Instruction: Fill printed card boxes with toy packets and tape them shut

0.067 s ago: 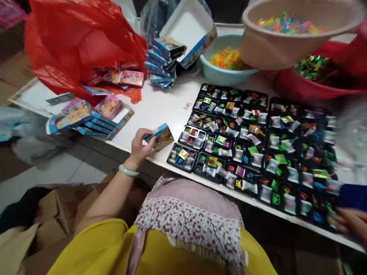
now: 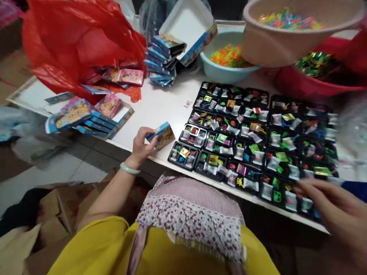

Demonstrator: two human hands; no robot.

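My left hand [image 2: 143, 145], with a pale bangle on its wrist, grips a small blue printed cardboard box [image 2: 164, 135] between thumb and fingers. The box is tilted, near the table's front edge, just left of the nearest black tray [image 2: 182, 156]. Over the right-hand trays hovers my right hand [image 2: 327, 202], smeared by motion, its fingers pointing left. Whether anything is in its fingers I cannot tell. Rows of black compartment trays [image 2: 237, 143] hold small colourful plastic pieces and little wrapped packets.
A stack of blue boxes [image 2: 162, 63] stands behind, beside a tilted white-lined carton [image 2: 186, 23]. At left are a red plastic bag [image 2: 83, 46] and more boxes [image 2: 74, 114]. Basins [image 2: 226, 72] of bright pieces line the back right. A blue item [image 2: 355, 191] lies at the right edge.
My right hand has swept left and closer from the right edge, over the trays. My left hand still holds the box in almost the same place.
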